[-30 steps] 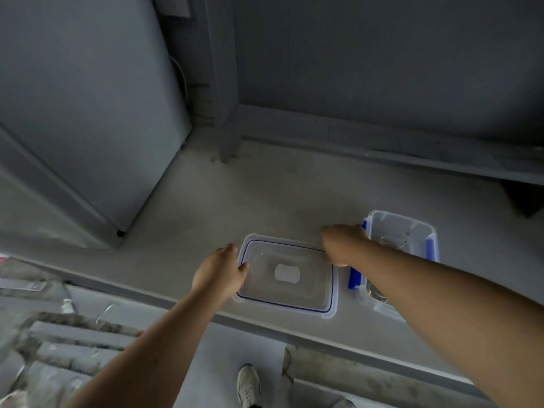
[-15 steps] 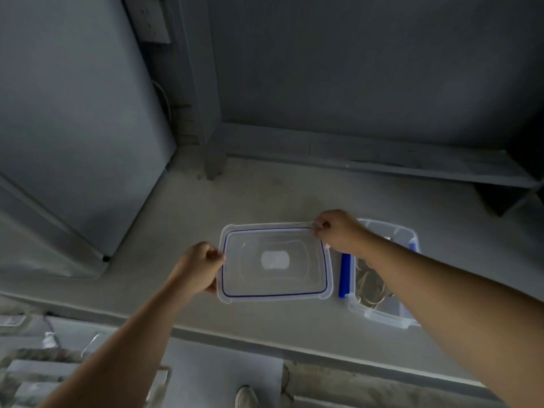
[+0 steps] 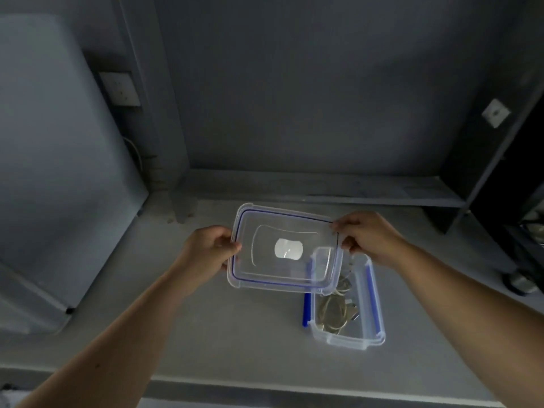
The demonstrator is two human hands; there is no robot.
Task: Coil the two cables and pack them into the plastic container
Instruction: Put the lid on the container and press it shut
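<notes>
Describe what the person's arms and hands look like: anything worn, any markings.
Both forearms are bare as far as the frame shows: no sleeves, gloves, watch or bracelet. The left hand and right hand show no rings that can be made out in the dim light. One small dark spot marks the left forearm. Fingernails look short and unpainted.

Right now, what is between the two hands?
In the head view, the clear lid spans between the left hand and right hand, each gripping one end.
</notes>
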